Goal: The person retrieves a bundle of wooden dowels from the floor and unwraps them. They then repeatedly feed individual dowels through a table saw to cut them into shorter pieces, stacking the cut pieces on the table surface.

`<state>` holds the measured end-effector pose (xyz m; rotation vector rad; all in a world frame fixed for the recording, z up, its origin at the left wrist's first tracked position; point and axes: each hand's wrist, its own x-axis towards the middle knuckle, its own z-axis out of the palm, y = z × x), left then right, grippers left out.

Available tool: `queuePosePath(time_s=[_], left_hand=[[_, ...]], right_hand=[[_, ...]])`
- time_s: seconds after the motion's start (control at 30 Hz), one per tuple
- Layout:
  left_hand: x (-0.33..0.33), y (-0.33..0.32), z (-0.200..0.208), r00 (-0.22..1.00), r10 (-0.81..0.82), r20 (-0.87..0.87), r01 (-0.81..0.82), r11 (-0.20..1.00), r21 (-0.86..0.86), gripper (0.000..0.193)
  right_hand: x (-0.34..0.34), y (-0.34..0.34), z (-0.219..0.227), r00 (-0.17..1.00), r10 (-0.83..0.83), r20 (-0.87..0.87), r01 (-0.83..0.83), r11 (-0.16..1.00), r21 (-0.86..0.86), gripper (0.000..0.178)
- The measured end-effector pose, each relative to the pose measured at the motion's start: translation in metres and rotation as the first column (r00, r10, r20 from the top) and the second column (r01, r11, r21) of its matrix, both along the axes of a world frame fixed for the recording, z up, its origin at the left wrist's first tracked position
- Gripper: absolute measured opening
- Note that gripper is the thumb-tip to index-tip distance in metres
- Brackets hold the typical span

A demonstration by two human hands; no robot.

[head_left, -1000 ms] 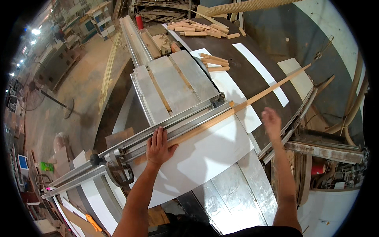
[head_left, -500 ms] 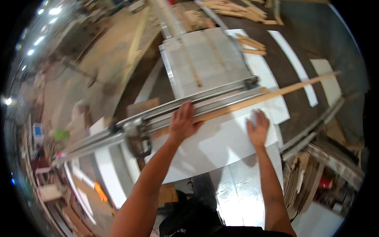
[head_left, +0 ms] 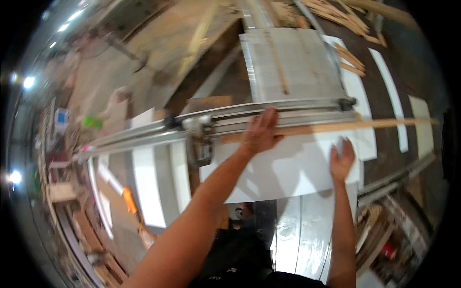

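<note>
My left hand (head_left: pixel 260 133) lies with fingers stretched over a long metal rail (head_left: pixel 307 117) and the near wooden strip (head_left: pixel 331 128). Its thumb sticks out to the right along the strip. The strip runs along the rail and past its right end. Below it is a white board (head_left: pixel 269 175), on whose right part my right hand (head_left: pixel 342 162) rests with thumb and fingers apart. A clamp-like metal fitting (head_left: pixel 198 144) sits on the rail left of my left hand. The underside of both palms is hidden.
Beyond the rail stands a grey metal table plate (head_left: pixel 300 65). Wooden offcuts (head_left: pixel 353 60) and a white strip (head_left: pixel 391 96) lie on the dark surface at right. An orange-handled tool (head_left: pixel 128 200) lies at lower left. A shiny metal surface (head_left: pixel 300 235) is in front of me.
The whole view has swung, so the scene sits farther right and the rail looks more level. Both hands keep about the same places on the rail, strip and board.
</note>
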<state>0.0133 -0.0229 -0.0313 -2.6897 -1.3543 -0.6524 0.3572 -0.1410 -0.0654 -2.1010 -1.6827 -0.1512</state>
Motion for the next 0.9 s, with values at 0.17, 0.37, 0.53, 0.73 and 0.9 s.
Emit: queuePosePath(time_s=[0.17,0.37,0.53,0.73,0.9], left_hand=[[0.0,0.002,0.003,0.998,0.04,-0.051,-0.035,0.994,0.103,0.079],[0.002,0.003,0.009,0.997,0.04,-0.058,-0.032,0.99,0.135,0.08],[0.0,0.001,0.011,0.994,0.056,-0.093,-0.044,0.991,0.128,0.082],[-0.002,0.001,0.006,0.996,0.044,-0.079,-0.034,0.992,0.121,0.084],[0.002,0.001,0.009,0.997,0.038,-0.071,-0.028,0.991,0.134,0.084]], right_hand=[[-0.014,0.005,0.022,0.999,-0.052,-0.015,0.051,0.997,-0.052,0.052],[-0.018,0.002,0.026,0.994,-0.104,-0.038,0.1,0.991,-0.094,0.053],[-0.021,0.001,0.027,0.993,-0.107,-0.055,0.101,0.99,-0.103,0.054],[-0.023,0.002,0.035,0.991,-0.11,-0.076,0.1,0.988,-0.118,0.054],[-0.021,0.002,0.034,0.991,-0.115,-0.071,0.107,0.988,-0.11,0.053]])
